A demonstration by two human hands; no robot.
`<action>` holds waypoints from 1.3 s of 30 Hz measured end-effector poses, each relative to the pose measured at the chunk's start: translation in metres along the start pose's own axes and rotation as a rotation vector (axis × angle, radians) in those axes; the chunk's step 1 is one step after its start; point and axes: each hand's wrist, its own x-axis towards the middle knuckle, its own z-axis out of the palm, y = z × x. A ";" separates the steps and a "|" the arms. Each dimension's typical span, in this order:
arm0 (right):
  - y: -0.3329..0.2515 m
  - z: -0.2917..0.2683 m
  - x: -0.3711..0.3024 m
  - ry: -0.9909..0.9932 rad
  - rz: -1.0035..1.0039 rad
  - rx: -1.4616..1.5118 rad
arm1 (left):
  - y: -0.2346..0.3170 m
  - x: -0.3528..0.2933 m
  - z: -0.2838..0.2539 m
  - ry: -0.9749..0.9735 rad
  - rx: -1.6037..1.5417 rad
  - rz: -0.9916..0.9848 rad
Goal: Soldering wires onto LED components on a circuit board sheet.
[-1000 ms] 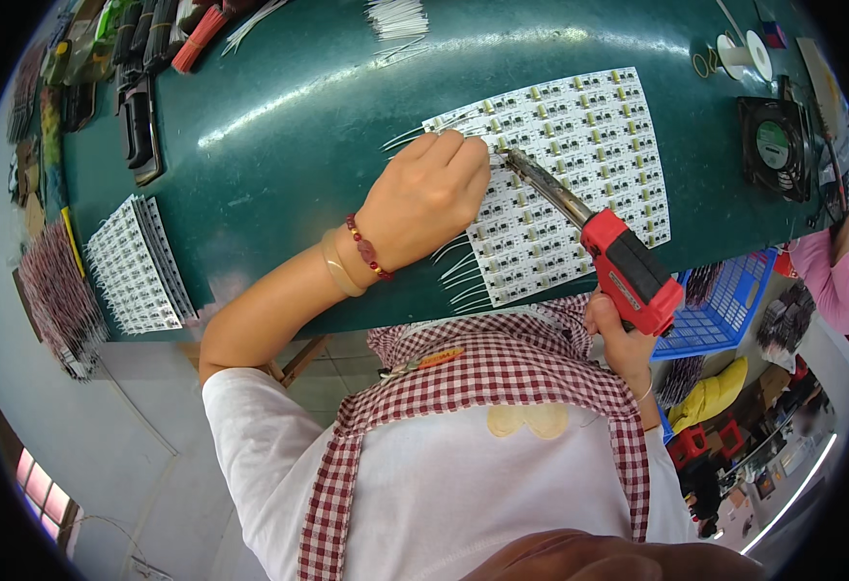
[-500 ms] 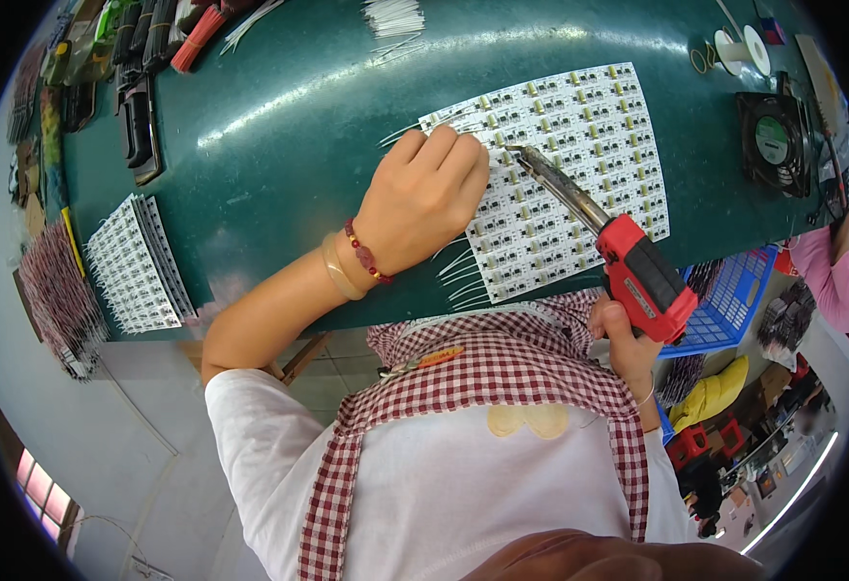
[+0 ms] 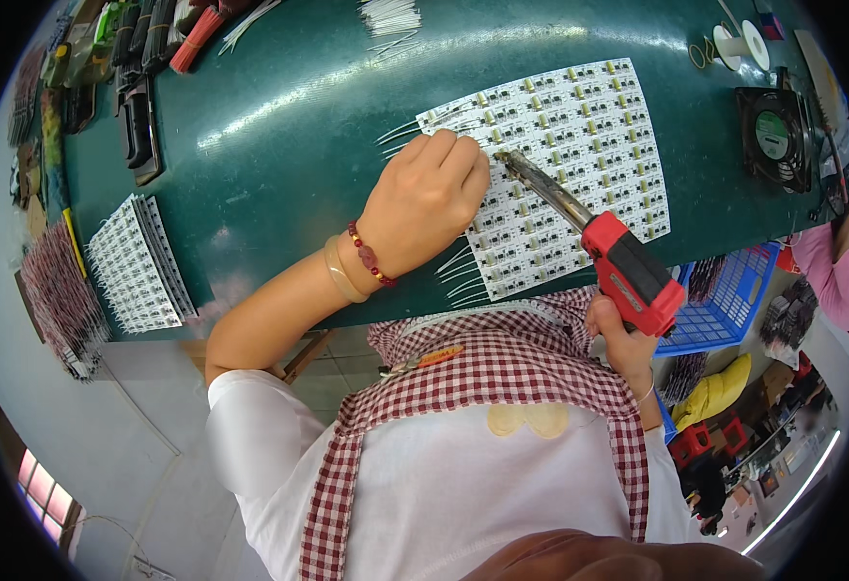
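Observation:
A white sheet of circuit boards [image 3: 579, 145] with many small parts lies on the green table, thin white wires [image 3: 463, 281] sticking out from its left edge. Over that left side my left hand [image 3: 429, 189] is closed, knuckles up; its fingertips and whatever they pinch are hidden beneath it. My right hand [image 3: 623, 339], at the table's front edge, grips a red and black soldering gun [image 3: 637, 276]. The gun's metal tip points up and left and meets the sheet just right of my left fingers.
Stacked board sheets [image 3: 138, 266] and bundled wires [image 3: 61, 295] lie at the left. White wires [image 3: 390, 17] are at the back. A solder spool [image 3: 742, 45] and a black fan [image 3: 773, 140] stand at the right, a blue crate [image 3: 725, 300] below. Another person's pink sleeve [image 3: 821, 276] shows far right.
The soldering gun has shifted slightly left, its tip now lower and closer to my left fingers. The board sheet has moved very slightly; my left hand stays almost in place.

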 end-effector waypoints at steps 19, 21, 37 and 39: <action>0.002 -0.002 -0.003 0.007 -0.008 0.017 | 0.001 -0.002 -0.002 -0.024 -0.022 -0.015; 0.000 -0.002 -0.002 -0.026 0.041 -0.003 | 0.001 -0.003 -0.001 -0.015 -0.026 -0.009; 0.000 -0.001 -0.006 0.019 -0.007 0.021 | -0.001 -0.004 0.003 -0.006 -0.037 0.008; 0.006 -0.003 -0.006 0.008 -0.043 0.002 | -0.001 -0.004 0.001 -0.012 -0.015 0.018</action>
